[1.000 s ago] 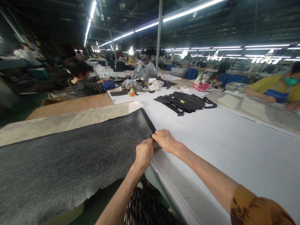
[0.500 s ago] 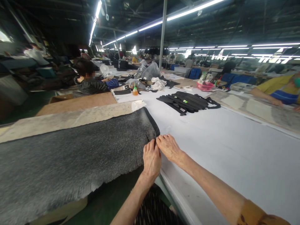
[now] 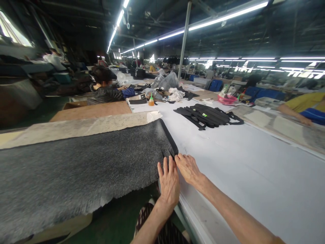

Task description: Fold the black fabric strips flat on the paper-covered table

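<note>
A long piece of dark grey, fuzzy fabric (image 3: 101, 156) lies across the left side, its right end bordered by a smooth black strip (image 3: 169, 135). My left hand (image 3: 169, 181) rests flat on the fabric near its lower right corner, fingers stretched and slightly apart. Right beside it, my right hand (image 3: 188, 169) has its fingers curled over the black strip's near end, gripping the fabric edge. The fingertips and thumb of that hand are partly hidden. Small dark creases show in the fabric just above my left fingers.
A white tabletop (image 3: 254, 162) stretches right. On it lie stacked black straps (image 3: 213, 117), a small orange-filled bottle (image 3: 151, 100) and a pink basket (image 3: 227, 99). A person in stripes (image 3: 108, 93) sits at far left; a yellow sleeve (image 3: 302, 101) shows at right.
My left hand's fingers have straightened from a curled grip and now lie flat on the fabric. My right hand stays at the edge. The whole view has shifted slightly.
</note>
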The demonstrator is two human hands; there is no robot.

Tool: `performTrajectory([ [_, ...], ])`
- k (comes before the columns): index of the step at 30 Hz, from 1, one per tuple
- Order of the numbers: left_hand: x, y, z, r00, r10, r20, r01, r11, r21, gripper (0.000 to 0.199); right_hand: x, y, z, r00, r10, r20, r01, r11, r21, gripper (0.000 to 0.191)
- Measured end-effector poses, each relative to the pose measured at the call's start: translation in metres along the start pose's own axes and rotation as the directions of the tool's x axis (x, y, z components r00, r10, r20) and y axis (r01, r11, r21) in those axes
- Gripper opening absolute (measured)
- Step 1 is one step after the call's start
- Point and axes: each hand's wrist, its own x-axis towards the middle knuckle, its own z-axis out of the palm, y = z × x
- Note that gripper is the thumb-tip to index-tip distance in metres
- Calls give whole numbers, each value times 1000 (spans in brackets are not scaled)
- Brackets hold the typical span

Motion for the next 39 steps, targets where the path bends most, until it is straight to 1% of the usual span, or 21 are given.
performTrajectory([
  [3, 0, 1, -3, 1000, 10, 18, -10, 1000, 16, 47, -1, -2, 4, 999, -14, 41, 15, 999, -33, 44],
  [5, 0, 2, -6, 1000, 7, 26, -7, 1000, 29, 47, -2, -4, 8, 998, -29, 46, 32, 998, -54, 51],
  [11, 0, 2, -10, 999, 10, 54, -14, 997, 72, 51, -6, -11, 13, 999, -28, 23, 30, 995, -91, 61],
  [13, -1, 1, -9, 996, 20, 87, -27, 996, 80, 54, -5, -9, 11, 1000, -11, 14, 12, 997, -75, 57],
  [16, -3, 0, -8, 989, 26, 148, -35, 997, 63, 53, -2, -2, 2, 999, 51, 3, -50, 998, -37, 39],
  [18, -3, 0, -7, 985, 19, 172, -27, 999, 44, 53, 2, 3, -5, 997, 72, 13, -72, 997, -27, 32],
  [21, -2, 0, -6, 985, 11, 172, -16, 999, 30, 54, 4, 2, -12, 997, 47, 58, -46, 999, -17, 32],
  [24, -3, 2, -3, 987, 2, 158, -7, 999, 32, 57, 1, -6, -9, 996, 31, 88, -31, 1000, 2, 31],
  [28, -5, 2, 1, 990, 6, 142, -11, 999, 38, 58, -1, -13, -2, 995, 57, 85, -59, 998, 25, 27],
  [31, -6, 1, 1, 990, -2, 143, -3, 999, 32, 57, 0, -15, -1, 991, 87, 104, -94, 994, 62, 28],
  [35, -9, 0, -3, 988, -14, 153, 11, 1000, 20, 57, 0, -17, -1, 986, 118, 120, -128, 989, 79, 28],
  [39, -11, -1, -15, 994, -7, 110, 6, 1000, 12, 56, -2, -21, 4, 988, 128, 84, -134, 988, 70, 30],
])
